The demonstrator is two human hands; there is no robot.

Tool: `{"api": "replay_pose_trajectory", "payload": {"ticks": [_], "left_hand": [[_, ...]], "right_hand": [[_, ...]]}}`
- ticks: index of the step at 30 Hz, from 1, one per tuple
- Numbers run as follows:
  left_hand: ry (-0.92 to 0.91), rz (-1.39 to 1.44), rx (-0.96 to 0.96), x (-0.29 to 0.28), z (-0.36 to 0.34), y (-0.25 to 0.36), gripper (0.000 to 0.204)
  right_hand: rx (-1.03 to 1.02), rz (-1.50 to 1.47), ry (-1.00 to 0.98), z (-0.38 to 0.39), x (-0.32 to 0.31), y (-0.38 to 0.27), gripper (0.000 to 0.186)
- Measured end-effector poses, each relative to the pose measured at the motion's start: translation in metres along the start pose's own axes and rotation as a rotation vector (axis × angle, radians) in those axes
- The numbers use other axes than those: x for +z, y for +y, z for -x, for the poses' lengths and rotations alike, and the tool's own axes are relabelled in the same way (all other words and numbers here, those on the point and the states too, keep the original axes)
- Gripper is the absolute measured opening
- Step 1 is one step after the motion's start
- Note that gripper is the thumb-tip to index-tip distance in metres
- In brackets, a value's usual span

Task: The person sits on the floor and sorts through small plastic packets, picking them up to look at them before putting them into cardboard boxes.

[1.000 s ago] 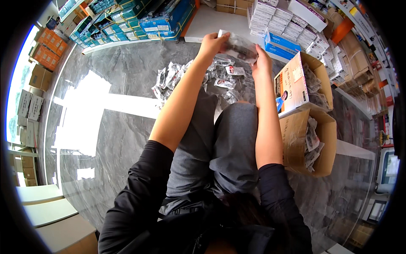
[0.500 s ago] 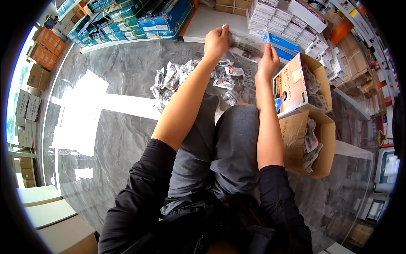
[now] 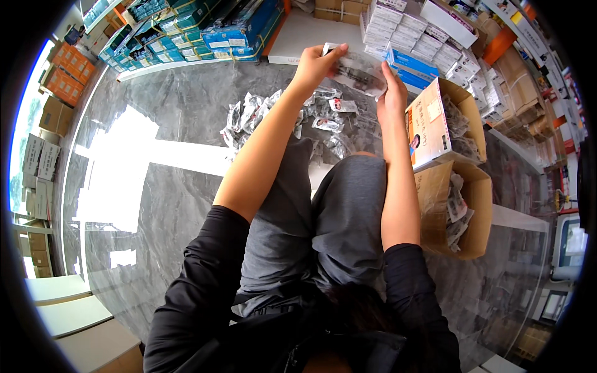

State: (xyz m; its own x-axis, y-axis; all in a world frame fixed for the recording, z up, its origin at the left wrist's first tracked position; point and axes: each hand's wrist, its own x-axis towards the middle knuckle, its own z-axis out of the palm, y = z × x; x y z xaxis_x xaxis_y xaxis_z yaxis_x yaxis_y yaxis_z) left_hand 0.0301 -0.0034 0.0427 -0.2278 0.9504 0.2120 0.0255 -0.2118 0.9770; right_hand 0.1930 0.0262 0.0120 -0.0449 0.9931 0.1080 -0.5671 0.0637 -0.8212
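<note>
Beyond the knees (image 3: 348,186), the long axis of the clear bag (image 3: 359,76) slants far left to near right, the grip of the left hand (image 3: 318,67) pinching its far end, that of the right hand (image 3: 392,99) its near end.

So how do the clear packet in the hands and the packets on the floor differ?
The clear packet is up between the left hand and right hand; the heap of packets lies on the floor. The clear packet is single; the heap of packets is many, jumbled at different angles. Both show shiny, see-through plastic.
</note>
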Motion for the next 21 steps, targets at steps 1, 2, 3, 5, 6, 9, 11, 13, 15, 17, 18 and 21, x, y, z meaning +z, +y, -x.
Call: {"api": "replay_pose_trajectory", "payload": {"ticks": [1, 2, 3, 5, 6, 9, 11, 13, 15, 17, 18, 21], "left_hand": [[0.014, 0.044, -0.025, -0.001, -0.001, -0.002, 0.038], [0.017, 0.069, -0.028, -0.001, -0.001, -0.004, 0.037], [0.018, 0.092, -0.031, -0.002, -0.002, -0.005, 0.037], [0.012, 0.158, -0.055, -0.003, -0.003, -0.005, 0.036], [0.003, 0.203, -0.075, -0.003, -0.003, -0.005, 0.036], [0.026, 0.231, -0.092, -0.003, -0.004, -0.005, 0.034], [0.011, 0.141, -0.035, -0.004, -0.005, -0.005, 0.033], [-0.053, -0.019, 0.068, -0.005, -0.001, -0.002, 0.033], [-0.074, -0.207, 0.108, -0.004, 0.000, -0.005, 0.033], [-0.054, -0.382, 0.200, -0.003, -0.002, -0.010, 0.032], [-0.040, -0.411, 0.207, 0.001, -0.001, -0.007, 0.033], [0.027, -0.507, 0.250, 0.011, 0.004, -0.002, 0.035]], "right_hand": [[0.006, 0.015, 0.013, 0.000, 0.001, 0.001, 0.024], [-0.027, 0.027, 0.022, -0.001, 0.001, 0.002, 0.025], [-0.060, 0.039, 0.031, 0.001, 0.003, 0.001, 0.026], [-0.100, 0.042, 0.069, 0.003, 0.008, 0.001, 0.028], [-0.108, 0.034, 0.099, 0.003, 0.010, 0.002, 0.028], [-0.081, 0.123, 0.097, 0.000, 0.006, 0.003, 0.026], [-0.097, 0.245, 0.027, -0.003, 0.002, 0.004, 0.025], [-0.158, 0.396, -0.075, 0.001, 0.004, 0.000, 0.023], [-0.101, 0.453, -0.219, 0.005, 0.009, -0.002, 0.022], [-0.079, 0.526, -0.321, 0.010, 0.017, -0.003, 0.020], [-0.122, 0.558, -0.332, 0.008, 0.016, -0.002, 0.020], [-0.244, 0.712, -0.338, 0.001, 0.015, 0.002, 0.020]]}}
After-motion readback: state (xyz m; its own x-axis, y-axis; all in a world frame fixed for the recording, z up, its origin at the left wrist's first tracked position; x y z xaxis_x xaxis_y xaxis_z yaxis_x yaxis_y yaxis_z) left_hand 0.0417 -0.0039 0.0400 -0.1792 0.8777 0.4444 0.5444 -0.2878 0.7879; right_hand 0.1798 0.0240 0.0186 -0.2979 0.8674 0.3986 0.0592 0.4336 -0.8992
